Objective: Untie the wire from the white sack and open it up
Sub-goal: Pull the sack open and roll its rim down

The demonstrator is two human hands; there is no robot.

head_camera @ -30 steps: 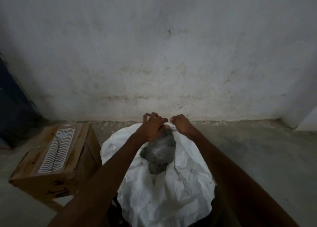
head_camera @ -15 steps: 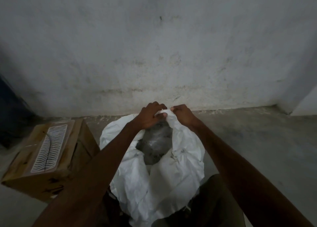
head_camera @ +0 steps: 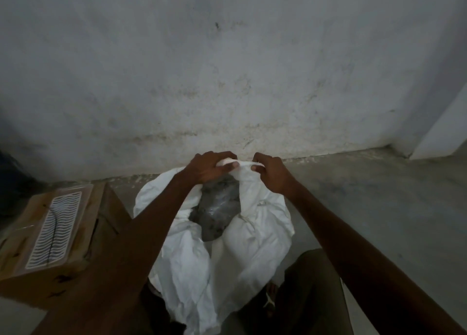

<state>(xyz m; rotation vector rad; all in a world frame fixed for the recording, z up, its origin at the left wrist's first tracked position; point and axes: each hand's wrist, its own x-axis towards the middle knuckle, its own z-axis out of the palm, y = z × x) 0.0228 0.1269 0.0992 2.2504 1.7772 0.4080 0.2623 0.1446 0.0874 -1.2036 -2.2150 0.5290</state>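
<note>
The white sack (head_camera: 255,248) stands on the floor between my arms, crumpled, with its mouth gaping. A clear plastic liner with dark contents (head_camera: 217,210) shows inside the opening. My left hand (head_camera: 207,168) grips the far rim of the sack, fingers curled over a bunched roll of fabric. My right hand (head_camera: 273,175) pinches the same rim just to the right, thumb on top. The two hands are a short gap apart. No wire is visible.
A cardboard box (head_camera: 58,236) with a wavy white label sits on the floor left of the sack, close to my left forearm. A stained white wall (head_camera: 227,82) rises just behind the sack. Bare concrete floor (head_camera: 379,203) stretches to the right.
Both hands have stayed on the far rim, with the gap between them slightly wider and the fabric stretched between them. The camera has tipped a little, shifting the scene.
</note>
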